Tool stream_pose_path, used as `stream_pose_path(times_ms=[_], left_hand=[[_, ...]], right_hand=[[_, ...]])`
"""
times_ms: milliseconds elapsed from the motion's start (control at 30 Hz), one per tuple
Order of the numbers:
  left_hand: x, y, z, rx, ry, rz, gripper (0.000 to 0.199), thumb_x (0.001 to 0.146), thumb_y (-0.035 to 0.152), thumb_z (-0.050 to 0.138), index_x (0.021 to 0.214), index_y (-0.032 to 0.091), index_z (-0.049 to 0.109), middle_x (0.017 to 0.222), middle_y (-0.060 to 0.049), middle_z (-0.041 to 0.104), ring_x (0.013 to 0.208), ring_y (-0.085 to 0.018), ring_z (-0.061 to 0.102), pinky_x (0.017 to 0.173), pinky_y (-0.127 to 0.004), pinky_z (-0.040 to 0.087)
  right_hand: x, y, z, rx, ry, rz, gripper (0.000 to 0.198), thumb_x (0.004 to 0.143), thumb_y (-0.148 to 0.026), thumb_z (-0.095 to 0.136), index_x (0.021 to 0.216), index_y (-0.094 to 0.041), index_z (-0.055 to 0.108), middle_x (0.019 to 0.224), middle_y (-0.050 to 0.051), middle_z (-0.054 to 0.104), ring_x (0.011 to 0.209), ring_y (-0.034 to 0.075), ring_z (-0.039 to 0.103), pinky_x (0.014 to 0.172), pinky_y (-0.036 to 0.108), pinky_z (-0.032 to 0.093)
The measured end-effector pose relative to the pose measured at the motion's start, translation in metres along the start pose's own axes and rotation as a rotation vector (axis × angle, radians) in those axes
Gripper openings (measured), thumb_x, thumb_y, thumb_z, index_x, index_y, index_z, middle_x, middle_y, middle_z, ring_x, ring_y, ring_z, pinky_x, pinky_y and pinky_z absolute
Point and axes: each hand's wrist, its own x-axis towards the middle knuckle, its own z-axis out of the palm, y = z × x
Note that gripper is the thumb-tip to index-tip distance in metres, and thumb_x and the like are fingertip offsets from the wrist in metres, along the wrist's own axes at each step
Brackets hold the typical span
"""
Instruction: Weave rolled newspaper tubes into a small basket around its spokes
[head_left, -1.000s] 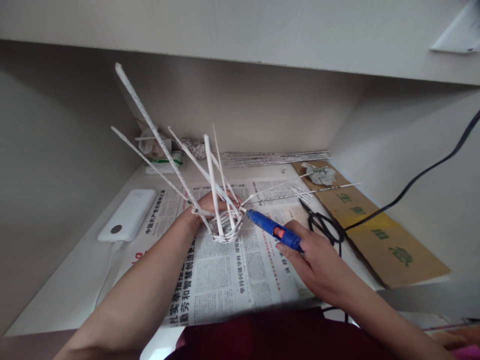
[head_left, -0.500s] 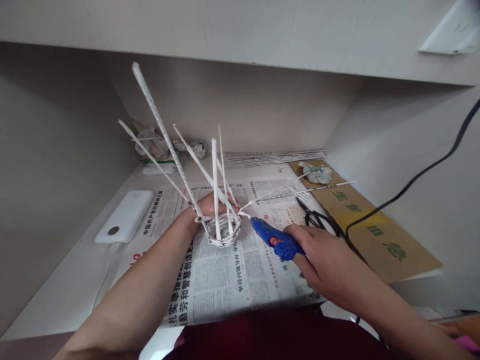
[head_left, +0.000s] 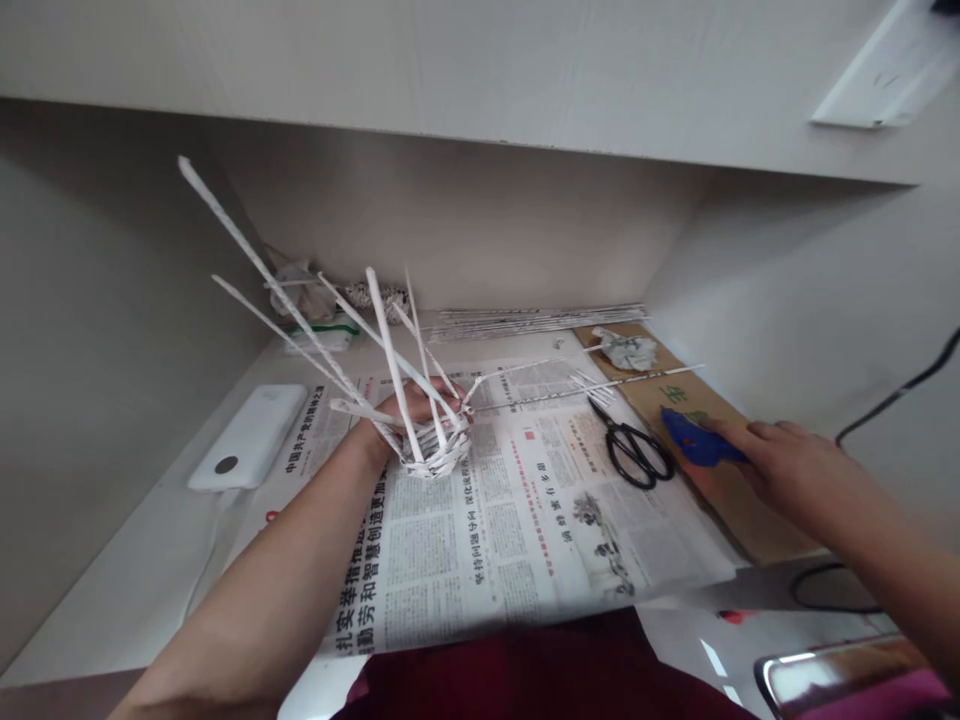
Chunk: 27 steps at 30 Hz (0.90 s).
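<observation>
My left hand (head_left: 412, 403) is closed on the far side of a small woven paper basket (head_left: 437, 458), partly hidden behind its upright paper rods. Tall rolled-paper stakes (head_left: 259, 262) fan up and to the left from the rim. From the basket's right side, two thin paper rods (head_left: 555, 395) stretch rightward over the newspaper. Off to the right, my right hand (head_left: 780, 460) grips a blue hot glue gun (head_left: 697, 438) above the brown cardboard. Its fingers wrap around the handle, and the gun's nozzle points left, away from the basket.
Black-handled scissors (head_left: 634, 450) lie on the newspaper (head_left: 517, 540). A crumpled wad (head_left: 626, 350) rests on the cardboard (head_left: 780, 535). Long paper rods (head_left: 525, 322) lie along the back wall. At left is a white power bank (head_left: 249, 436) with a cable. A black cord (head_left: 907, 385) hangs at right.
My right hand has carried the glue gun away from the basket rim, rightward over the cardboard, uncovering the scissors. The basket and its stakes have tilted and shifted slightly left in my left hand.
</observation>
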Motion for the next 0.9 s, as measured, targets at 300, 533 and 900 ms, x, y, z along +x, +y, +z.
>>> stream_pose_path(times_ms=[300,533,900], left_hand=[[-0.014,0.007,0.009,-0.067,0.044,0.017,0.030,0.063,0.031,0.082,0.078,0.015,0.062,0.070,-0.003,0.068,0.058,-0.015,0.061,0.055,-0.027,0.046],[-0.010,0.012,0.005,-0.058,0.078,-0.005,0.034,0.057,0.031,0.084,0.076,0.014,0.061,0.068,-0.005,0.068,0.055,-0.016,0.061,0.051,-0.028,0.047],[0.003,0.003,-0.021,-0.032,0.127,0.048,0.039,0.052,0.034,0.088,0.076,0.014,0.064,0.064,-0.004,0.067,0.053,-0.016,0.060,0.050,-0.027,0.046]], right_hand=[[0.003,0.026,0.035,-0.058,0.064,0.145,0.046,0.080,-0.006,0.049,0.124,-0.010,0.062,0.085,0.023,0.068,0.073,0.032,0.065,0.062,0.040,0.040],[0.038,-0.029,-0.011,0.049,0.035,0.180,0.034,0.083,-0.026,0.060,0.112,-0.011,0.068,0.096,0.025,0.071,0.082,0.034,0.066,0.065,0.041,0.040],[0.158,-0.213,0.020,0.531,0.110,-0.368,0.018,0.088,-0.031,0.062,0.099,-0.018,0.069,0.103,0.011,0.067,0.102,0.028,0.055,0.084,0.037,0.039]])
